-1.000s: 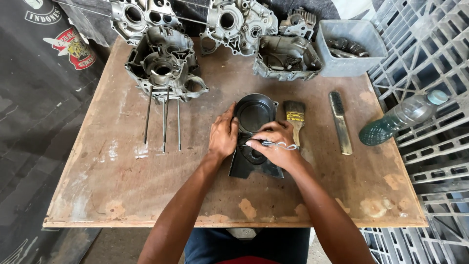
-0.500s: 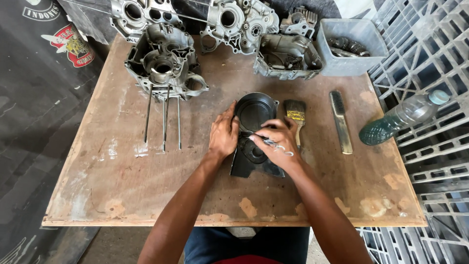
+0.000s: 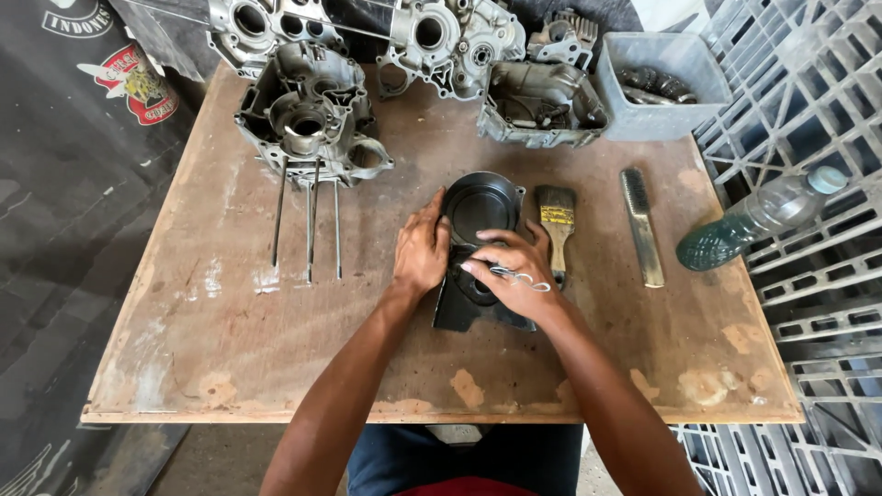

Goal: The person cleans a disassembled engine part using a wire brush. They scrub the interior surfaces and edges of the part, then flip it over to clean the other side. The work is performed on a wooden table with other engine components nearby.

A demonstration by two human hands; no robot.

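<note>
Little has moved: your right hand (image 3: 516, 276) has shifted slightly, still pinching a thin metal pick (image 3: 514, 273) over the black engine cover (image 3: 480, 211) mid-tabletop; left hand (image 3: 421, 253) steadies its edge. Next, careful prying.

a black engine cover (image 3: 480, 213) with a round dished end lies flat at the wooden table's middle.

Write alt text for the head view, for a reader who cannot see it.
Two hands work on a black engine cover at the centre of a worn wooden table: the left hand steadies its edge, the right hand holds a thin metal tool. A paintbrush lies beside it, with engine casings behind.
</note>
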